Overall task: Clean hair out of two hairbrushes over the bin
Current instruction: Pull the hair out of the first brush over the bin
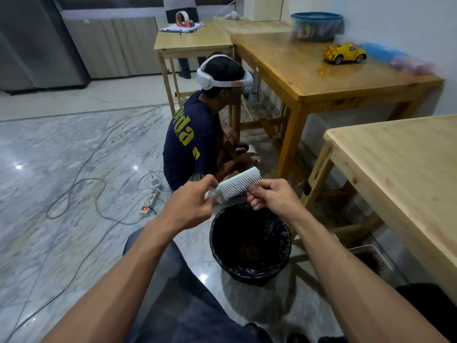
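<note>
The left hand (191, 204) grips the handle end of a pale green hairbrush (238, 185), fingers curled round it, and holds it above the bin (249, 243) with the white bristles turned down and toward the person. The right hand (270, 194) has its fingers bent and its fingertips pinched at the bristles near the far end of the brush; whether any hair sits between them is too fine to make out. The bin is round, lined with a black bag, and stands on the marble floor (61, 157) just below both hands, between the person's knee and a light wooden bench (408, 169) on the right.

Beyond the brush another person (195, 134) in a dark blue shirt sits on the floor wearing a white headset. Cables and a power strip (149, 203) lie on the floor to the left. A darker bench (309, 78) behind carries a yellow toy car (345, 53) and a blue-lidded tub (316, 27)
</note>
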The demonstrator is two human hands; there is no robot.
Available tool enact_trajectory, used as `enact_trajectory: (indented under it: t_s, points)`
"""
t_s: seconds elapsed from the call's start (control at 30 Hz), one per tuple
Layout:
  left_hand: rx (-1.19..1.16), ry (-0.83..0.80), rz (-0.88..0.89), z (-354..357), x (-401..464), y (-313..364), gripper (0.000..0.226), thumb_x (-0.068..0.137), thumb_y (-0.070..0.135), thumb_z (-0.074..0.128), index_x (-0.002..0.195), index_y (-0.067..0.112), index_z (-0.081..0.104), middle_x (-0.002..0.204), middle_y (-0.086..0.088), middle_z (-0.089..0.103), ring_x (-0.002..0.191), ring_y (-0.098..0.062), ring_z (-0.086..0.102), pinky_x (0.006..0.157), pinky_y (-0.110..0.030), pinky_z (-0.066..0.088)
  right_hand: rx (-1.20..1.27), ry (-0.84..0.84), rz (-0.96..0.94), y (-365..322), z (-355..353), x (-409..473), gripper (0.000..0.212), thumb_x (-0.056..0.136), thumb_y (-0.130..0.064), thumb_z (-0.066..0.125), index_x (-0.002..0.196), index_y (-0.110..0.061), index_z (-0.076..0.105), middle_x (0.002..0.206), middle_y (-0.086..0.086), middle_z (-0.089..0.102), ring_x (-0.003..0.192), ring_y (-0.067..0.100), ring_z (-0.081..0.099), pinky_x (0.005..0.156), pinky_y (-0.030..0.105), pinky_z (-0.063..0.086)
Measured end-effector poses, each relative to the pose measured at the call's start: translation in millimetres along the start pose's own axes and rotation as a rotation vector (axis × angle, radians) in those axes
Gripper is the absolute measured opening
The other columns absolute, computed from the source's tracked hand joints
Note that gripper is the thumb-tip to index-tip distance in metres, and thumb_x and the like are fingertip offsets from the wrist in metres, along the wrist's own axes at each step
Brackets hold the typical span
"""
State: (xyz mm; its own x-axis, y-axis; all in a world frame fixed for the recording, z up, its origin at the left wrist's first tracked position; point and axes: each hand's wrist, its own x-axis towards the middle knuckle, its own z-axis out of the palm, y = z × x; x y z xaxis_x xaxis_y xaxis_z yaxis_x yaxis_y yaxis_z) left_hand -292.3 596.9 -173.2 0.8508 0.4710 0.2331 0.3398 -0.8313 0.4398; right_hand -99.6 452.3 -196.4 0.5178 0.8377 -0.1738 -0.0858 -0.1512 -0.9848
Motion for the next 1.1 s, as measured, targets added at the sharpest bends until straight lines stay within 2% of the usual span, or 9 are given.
enact_trajectory:
  t_s: [0.17, 0.47, 0.53, 0.6, 0.67, 0.73, 0.87, 0.97, 1.1]
  points:
    - [0.059, 0.009, -0.034, 9.0, 10.0, 3.9, 0.025, 0.086, 0.017, 0.061, 0.110, 0.022, 0.055, 0.071, -0.003, 0.062, 0.058, -0.024, 0.054, 0.049, -0.031, 0.033, -0.067, 0.090, -0.016, 3.8, -4.6, -1.9, 0.014, 0.099, -0.015, 0.067, 0.099, -0.005, 0.077, 0.074, 0.010, 0.068, 0.059, 0.012, 0.058, 0.057, 0.023, 0.053]
    - [0.105, 0.051, -0.212, 16.7, 2.3, -24.7, 0.020, 0.090, 0.016, 0.057, 0.109, 0.015, 0.059, 0.069, -0.006, 0.058, 0.062, -0.030, 0.052, 0.053, -0.034, 0.039, -0.053, 0.254, 0.092, 12.0, -20.9, 4.4, 0.016, 0.100, -0.005, 0.063, 0.090, -0.003, 0.075, 0.075, 0.010, 0.069, 0.058, 0.011, 0.062, 0.056, 0.020, 0.056]
    - [0.073, 0.064, -0.190, 20.9, 1.0, -24.7, 0.019, 0.090, 0.016, 0.056, 0.109, 0.014, 0.061, 0.082, -0.009, 0.066, 0.068, -0.029, 0.056, 0.057, -0.036, 0.043, -0.188, 0.159, 0.188, 19.6, -19.9, 6.2, 0.020, 0.097, 0.007, 0.057, 0.103, -0.002, 0.075, 0.100, 0.014, 0.073, 0.080, 0.016, 0.072, 0.073, 0.028, 0.064]
    - [0.080, 0.056, -0.181, 23.1, 0.8, -22.4, 0.023, 0.091, 0.018, 0.058, 0.113, 0.013, 0.063, 0.099, -0.009, 0.068, 0.084, -0.031, 0.060, 0.067, -0.039, 0.048, -0.507, 0.020, 0.281, 20.7, -19.0, 6.2, 0.043, 0.091, 0.010, 0.053, 0.120, -0.015, 0.073, 0.126, 0.006, 0.066, 0.111, 0.026, 0.069, 0.092, 0.043, 0.058]
    - [0.114, 0.056, -0.180, 23.2, 1.9, -18.8, 0.028, 0.092, 0.022, 0.059, 0.119, 0.016, 0.064, 0.105, -0.007, 0.066, 0.093, -0.032, 0.062, 0.071, -0.040, 0.049, -0.624, -0.077, 0.336, 15.0, -17.7, 5.8, 0.056, 0.090, 0.003, 0.058, 0.138, -0.024, 0.063, 0.145, 0.003, 0.054, 0.135, 0.028, 0.053, 0.098, 0.039, 0.049]
    - [0.121, 0.051, -0.174, 22.5, 3.6, -14.0, 0.030, 0.093, 0.023, 0.059, 0.122, 0.017, 0.065, 0.106, -0.006, 0.067, 0.094, -0.032, 0.063, 0.071, -0.039, 0.049, -0.513, -0.075, 0.362, 9.3, -16.2, 7.9, 0.058, 0.095, -0.010, 0.062, 0.150, -0.023, 0.051, 0.156, 0.007, 0.046, 0.143, 0.026, 0.043, 0.104, 0.034, 0.040]
    - [0.063, 0.034, -0.173, 21.1, 8.4, -2.6, 0.027, 0.091, 0.023, 0.055, 0.115, 0.018, 0.066, 0.101, -0.005, 0.069, 0.090, -0.032, 0.064, 0.070, -0.042, 0.052, -0.264, 0.051, 0.346, 1.7, -14.8, 12.0, 0.052, 0.102, -0.039, 0.059, 0.148, -0.018, 0.049, 0.142, 0.008, 0.059, 0.119, 0.023, 0.066, 0.101, 0.040, 0.055]
    - [-0.033, 0.014, -0.178, 21.2, 13.0, 9.9, 0.031, 0.089, 0.025, 0.054, 0.117, 0.018, 0.065, 0.095, -0.007, 0.073, 0.088, -0.032, 0.066, 0.071, -0.046, 0.054, -0.030, 0.076, 0.309, -14.2, -14.3, 12.4, 0.046, 0.103, -0.039, 0.059, 0.141, -0.013, 0.055, 0.124, 0.011, 0.069, 0.100, 0.022, 0.076, 0.086, 0.037, 0.063]
    - [-0.195, 0.010, -0.187, 16.6, 18.6, 31.5, 0.047, 0.086, 0.032, 0.056, 0.130, 0.017, 0.061, 0.109, -0.008, 0.075, 0.095, -0.027, 0.068, 0.082, -0.043, 0.055, 0.084, 0.108, 0.226, -37.1, -17.3, 14.2, 0.047, 0.099, -0.027, 0.068, 0.140, -0.005, 0.057, 0.118, 0.016, 0.074, 0.095, 0.023, 0.078, 0.077, 0.033, 0.064]
